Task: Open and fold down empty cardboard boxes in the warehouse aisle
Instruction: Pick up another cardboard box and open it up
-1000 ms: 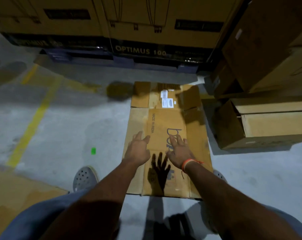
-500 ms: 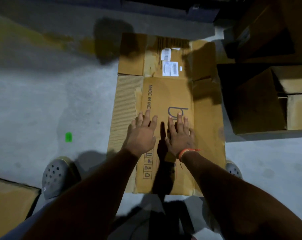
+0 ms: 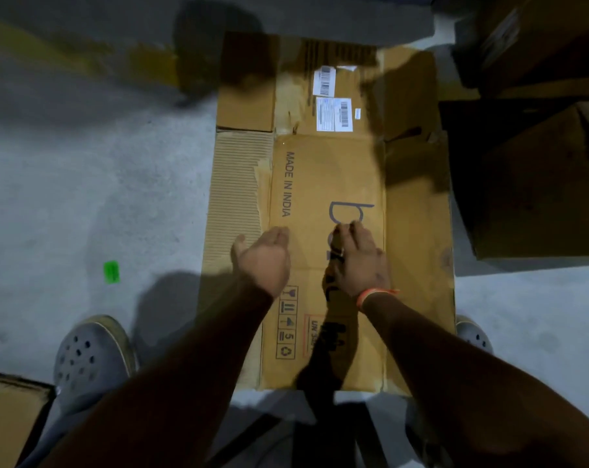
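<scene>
Concrete floor [image 3: 83, 197] of the aisle takes up the left of the view; dark stacked cartons [image 3: 529, 184] crowd the right edge. Flattened cardboard box [image 3: 323, 177] lies on the floor directly ahead of the person, between two grey clogs, left one [image 3: 90, 359] and right one [image 3: 473, 334]. Long axis of the box runs straight away from the body, near edge by the feet, far flaps with white shipping labels [image 3: 333, 103] at the top of view. One strip along the left side shows bare corrugation, outer paper torn off.

Both hands sit over the middle of the sheet, about level with each other and equally far out. Left hand [image 3: 264, 258] is open, turned edge-on with thumb out to the left, holding nothing; whether it touches the card I cannot tell. Right hand [image 3: 362, 261], orange band at the wrist, has fingers curled down onto the printed panel near the large letter "b"; it grips nothing visible, seems to press or pinch at the surface.

Judgement: box already lies flat; any further fold would likely go across the long axis, reach forward needed from both hands alike.
</scene>
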